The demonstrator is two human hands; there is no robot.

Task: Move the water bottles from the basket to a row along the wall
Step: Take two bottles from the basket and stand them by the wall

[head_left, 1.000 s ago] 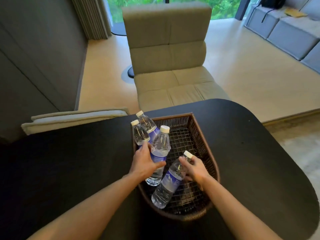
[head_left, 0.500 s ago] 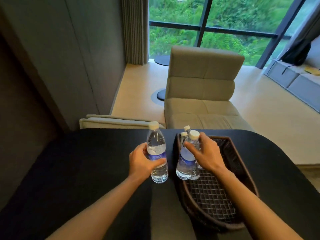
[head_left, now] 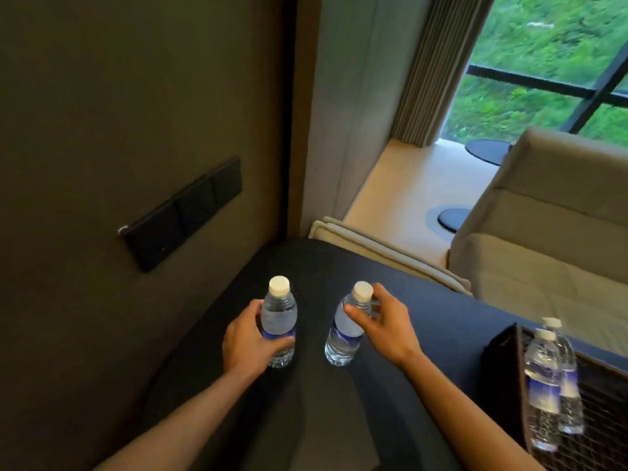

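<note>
Head view, left hand (head_left: 249, 345) gripping bottle (head_left: 279, 317)

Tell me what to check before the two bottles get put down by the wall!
1. Left hand wraps the left bottle firmly around its middle: ok.
2. Right hand holds the right bottle securely: not ok, the grip is only near the neck and the bottle tilts.
3. Both white caps are on: ok.
4. Dark table along the wall is free of clutter ahead of the bottles: ok.
5. Bottles are touching the table already: cannot tell.
6. Basket is finished: not ok, two bottles are inside.
</note>
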